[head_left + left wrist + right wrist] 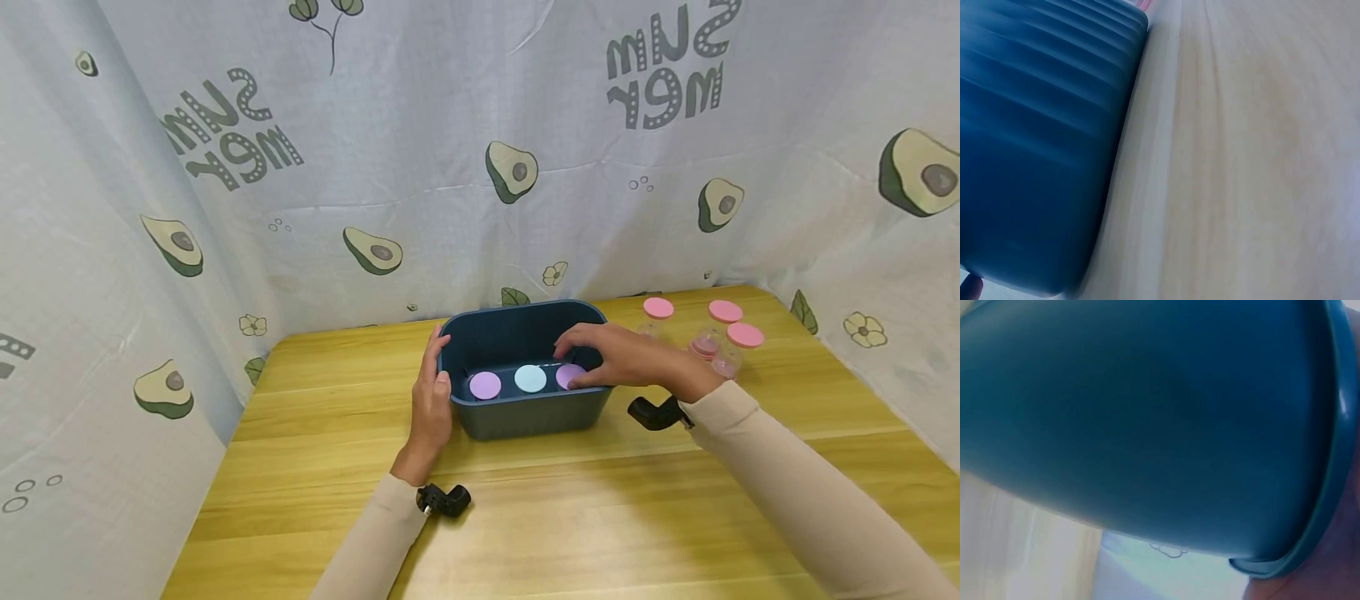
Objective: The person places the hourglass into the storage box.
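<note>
A dark blue bin [532, 421] stands on the table with its ribbed outer wall [1041, 94] filling much of the left wrist view. My left hand [431, 404] rests along the bin's left end, fingers extended and thumb at the rim. Over the right end reaches my right hand [618, 354], with thumb and fingers spread around a purple lid [567, 374]. Beside that lid inside the bin are a light blue lid [530, 379] and another purple lid [485, 385]; what lies beneath the lids is hidden. The right wrist view shows the bin's smooth end [1147, 437].
Clear jars with pink lids [725, 312] stand on the wooden table [540, 533], right of the bin and partly behind my right hand. A white curtain [450, 108] printed with avocados and lettering hangs behind the table and along its sides.
</note>
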{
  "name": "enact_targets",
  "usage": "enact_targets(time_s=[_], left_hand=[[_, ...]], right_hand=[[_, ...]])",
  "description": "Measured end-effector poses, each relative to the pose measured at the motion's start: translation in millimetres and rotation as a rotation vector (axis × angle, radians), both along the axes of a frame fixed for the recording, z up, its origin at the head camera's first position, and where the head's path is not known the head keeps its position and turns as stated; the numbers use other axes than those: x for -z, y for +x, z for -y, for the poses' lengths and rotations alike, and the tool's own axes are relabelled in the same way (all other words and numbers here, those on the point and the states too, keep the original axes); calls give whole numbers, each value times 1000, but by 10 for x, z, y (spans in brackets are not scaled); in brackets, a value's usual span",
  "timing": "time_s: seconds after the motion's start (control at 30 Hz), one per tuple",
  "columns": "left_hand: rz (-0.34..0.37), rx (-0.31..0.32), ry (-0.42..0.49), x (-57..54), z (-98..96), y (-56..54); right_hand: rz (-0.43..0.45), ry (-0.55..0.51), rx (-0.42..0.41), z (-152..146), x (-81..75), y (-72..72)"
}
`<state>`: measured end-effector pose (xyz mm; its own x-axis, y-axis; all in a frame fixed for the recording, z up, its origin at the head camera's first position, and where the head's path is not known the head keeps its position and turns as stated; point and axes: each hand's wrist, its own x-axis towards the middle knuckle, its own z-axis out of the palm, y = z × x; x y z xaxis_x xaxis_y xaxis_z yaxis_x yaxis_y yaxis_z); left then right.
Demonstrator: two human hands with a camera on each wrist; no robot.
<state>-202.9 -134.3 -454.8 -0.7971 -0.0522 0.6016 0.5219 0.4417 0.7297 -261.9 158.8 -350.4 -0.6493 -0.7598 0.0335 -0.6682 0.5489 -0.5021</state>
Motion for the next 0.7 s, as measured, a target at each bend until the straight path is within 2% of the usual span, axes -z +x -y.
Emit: enact_targets(time_s=[0.2,0.3,0.7], left_hand=[[-11,-4,10,-9,-19,3],[-14,-3,7,-2,-14,6],[-21,-1,0,5,-18,3]], right_hand=[[44,-145,130,-39,61,32],[40,-204,169,-37,96,46],[21,-365,217,-65,158,83]])
